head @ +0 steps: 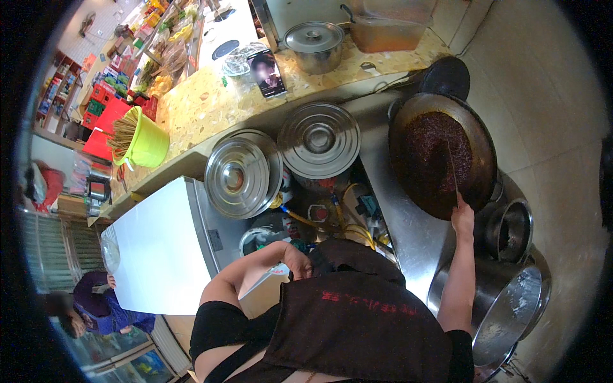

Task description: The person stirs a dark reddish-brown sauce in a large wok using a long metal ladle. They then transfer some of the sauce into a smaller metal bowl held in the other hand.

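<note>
My right hand (pixel 462 218) is closed around the handle end of a long thin utensil (pixel 453 167), whose far end rests in a dark wok (pixel 483 153) at the right. The wok holds a dark reddish-brown, bubbly liquid or sauce (pixel 438 143). My left hand (pixel 298 262) is bent in front of my waist beside the dark apron (pixel 359 316); its fingers are partly hidden, so whether it grips something cannot be told. Metal lids (pixel 318 139) lie on tall pots left of the wok.
A steel counter (pixel 407 234) borders the wok. Hoses (pixel 357 230) run below. Large pots (pixel 507 306) stand at right. The stone ledge (pixel 191 115) holds a phone (pixel 266 74), a lidded pot (pixel 313 48) and a green bucket of sticks (pixel 148 139). Another person (pixel 103 306) is beyond a white cabinet (pixel 158 249).
</note>
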Demonstrator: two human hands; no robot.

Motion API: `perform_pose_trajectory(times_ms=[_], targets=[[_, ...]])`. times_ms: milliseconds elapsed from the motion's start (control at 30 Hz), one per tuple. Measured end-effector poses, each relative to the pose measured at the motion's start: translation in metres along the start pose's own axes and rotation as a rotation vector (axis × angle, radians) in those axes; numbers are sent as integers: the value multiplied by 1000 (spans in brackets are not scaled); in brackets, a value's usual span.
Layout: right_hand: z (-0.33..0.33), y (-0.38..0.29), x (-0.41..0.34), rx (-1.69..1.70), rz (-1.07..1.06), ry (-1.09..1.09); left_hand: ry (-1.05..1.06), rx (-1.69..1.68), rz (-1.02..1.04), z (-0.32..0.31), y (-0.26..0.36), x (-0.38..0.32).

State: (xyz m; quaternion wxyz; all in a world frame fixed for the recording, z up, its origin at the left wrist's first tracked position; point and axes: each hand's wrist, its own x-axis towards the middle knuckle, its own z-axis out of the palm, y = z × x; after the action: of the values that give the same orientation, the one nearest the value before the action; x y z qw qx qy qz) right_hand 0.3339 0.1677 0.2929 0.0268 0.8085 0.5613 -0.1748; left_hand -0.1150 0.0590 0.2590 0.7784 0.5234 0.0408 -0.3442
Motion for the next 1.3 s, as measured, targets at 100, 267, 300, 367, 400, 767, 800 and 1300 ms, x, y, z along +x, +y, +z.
perform_pose_trajectory(times_ms=[100,267,300,367,400,767,800,1300], targets=[[9,-12,13,128,-11,29,-11,-153,137,7,-9,6],[37,-11,1,380,-144,48,-43,-213,167,1,-17,12],[41,-6,-5,350,-162,34,-53,-214,157,0,-16,13],[48,-1,-16,284,-135,-19,-39,-189,104,-3,-11,10],[49,5,-27,364,-163,-18,-15,-162,63,-4,-8,8],[-67,76,-135,495,-47,-229,-6,-69,-122,-17,-5,9],[-85,84,-146,536,63,-282,-41,-99,-103,-18,-6,9],[-28,94,-107,222,-167,-154,0,-7,-41,-10,0,2]])
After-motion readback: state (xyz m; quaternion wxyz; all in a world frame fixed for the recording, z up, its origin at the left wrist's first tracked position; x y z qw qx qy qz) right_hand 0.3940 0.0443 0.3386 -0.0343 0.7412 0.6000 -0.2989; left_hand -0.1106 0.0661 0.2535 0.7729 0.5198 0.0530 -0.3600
